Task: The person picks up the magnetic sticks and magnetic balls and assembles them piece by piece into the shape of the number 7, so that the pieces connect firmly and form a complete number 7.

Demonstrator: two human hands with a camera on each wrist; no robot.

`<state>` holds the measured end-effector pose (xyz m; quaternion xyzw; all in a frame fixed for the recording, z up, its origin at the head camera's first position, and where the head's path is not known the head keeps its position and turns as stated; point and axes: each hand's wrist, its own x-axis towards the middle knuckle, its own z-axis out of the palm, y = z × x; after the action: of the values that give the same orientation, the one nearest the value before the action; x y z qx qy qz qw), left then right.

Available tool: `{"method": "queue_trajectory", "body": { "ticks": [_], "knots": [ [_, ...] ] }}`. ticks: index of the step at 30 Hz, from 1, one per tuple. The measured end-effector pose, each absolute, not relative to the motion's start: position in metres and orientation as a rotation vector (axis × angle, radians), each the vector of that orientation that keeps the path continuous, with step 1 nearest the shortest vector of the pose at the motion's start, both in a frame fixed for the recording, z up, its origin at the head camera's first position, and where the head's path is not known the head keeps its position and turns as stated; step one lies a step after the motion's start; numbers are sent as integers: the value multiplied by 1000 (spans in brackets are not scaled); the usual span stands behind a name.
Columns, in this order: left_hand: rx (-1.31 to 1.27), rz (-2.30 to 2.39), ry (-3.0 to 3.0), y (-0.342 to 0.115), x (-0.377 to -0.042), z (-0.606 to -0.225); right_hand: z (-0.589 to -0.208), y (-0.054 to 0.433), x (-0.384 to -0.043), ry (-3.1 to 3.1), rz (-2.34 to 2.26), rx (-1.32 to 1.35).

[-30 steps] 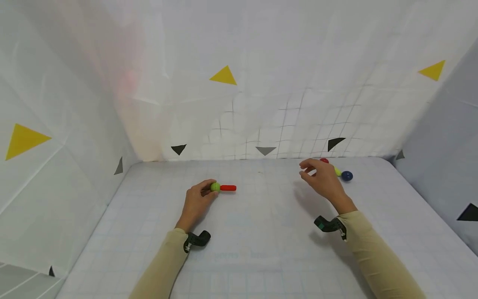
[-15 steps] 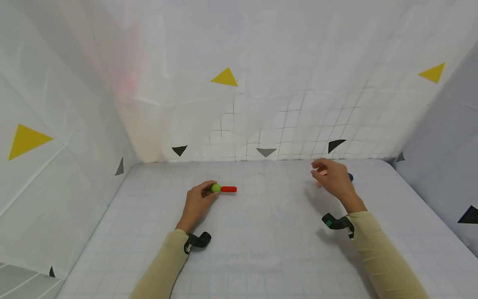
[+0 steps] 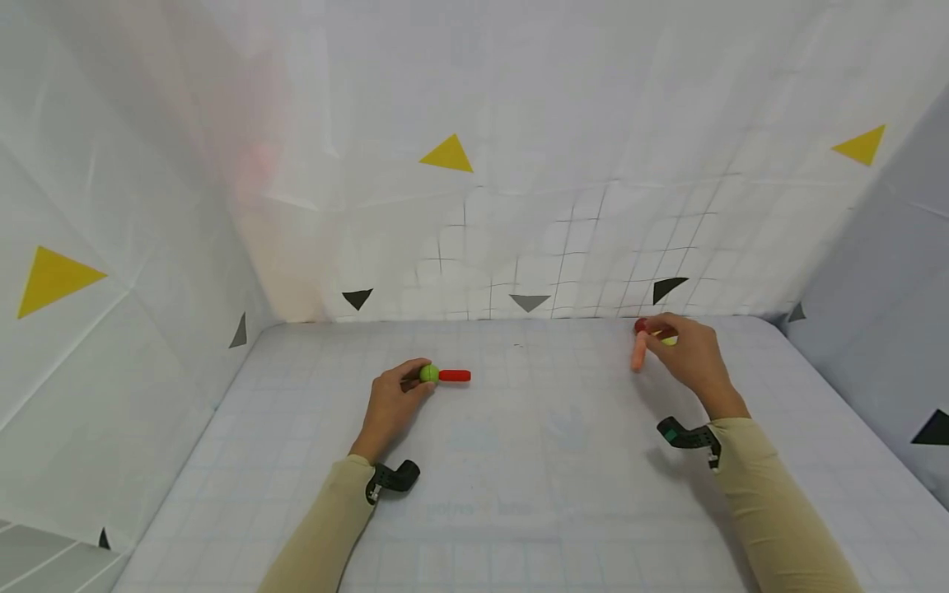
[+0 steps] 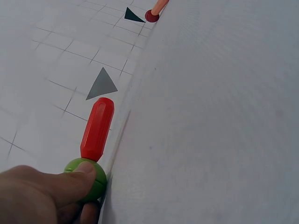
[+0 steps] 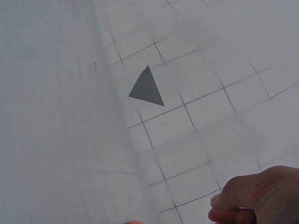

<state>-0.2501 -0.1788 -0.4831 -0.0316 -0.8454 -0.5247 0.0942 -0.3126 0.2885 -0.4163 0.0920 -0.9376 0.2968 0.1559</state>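
Green ball (image 3: 429,374) pinched between thumb and fingers, my left grip (image 3: 395,402) is closed snugly on it; its red handle (image 3: 455,375) points toward the middle of the table (image 3: 519,445). Over on the right, my right grip (image 3: 689,352) is loosely curled, a small gap between thumb and fingers, with no hold that I can see (whether a fingertip touches the red ball (image 3: 641,325), I can't tell). From that ball a salmon handle (image 3: 638,356) slants toward me, and something yellow-green (image 3: 670,339) shows past my fingers.

Beneath it all the table is white with a faint grid. Its far edge meets a white back sheet (image 3: 563,99) bearing grid lines and yellow, black and grey triangles; a left sheet (image 3: 148,189) and a right sheet (image 3: 897,263) wall the sides. The red ball sits close to that far edge, while a wide stretch of tabletop runs between my hands and back toward me.
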Motion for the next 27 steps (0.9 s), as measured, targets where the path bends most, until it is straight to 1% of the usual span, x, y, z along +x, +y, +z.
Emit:
{"method": "queue_trajectory", "body": {
  "ticks": [9,22,27],
  "knots": [
    [-96,-1554,-2518,-177,-251,-484,-421,308,-314,-2717,822,202],
    [-106,-1533,-2517,-178,-252,-484,-425,329,-322,-2834,784,0],
    [-99,-1538,-2517,-178,-251,-484,-427,338,-323,-2878,769,-27]
  ]
}}
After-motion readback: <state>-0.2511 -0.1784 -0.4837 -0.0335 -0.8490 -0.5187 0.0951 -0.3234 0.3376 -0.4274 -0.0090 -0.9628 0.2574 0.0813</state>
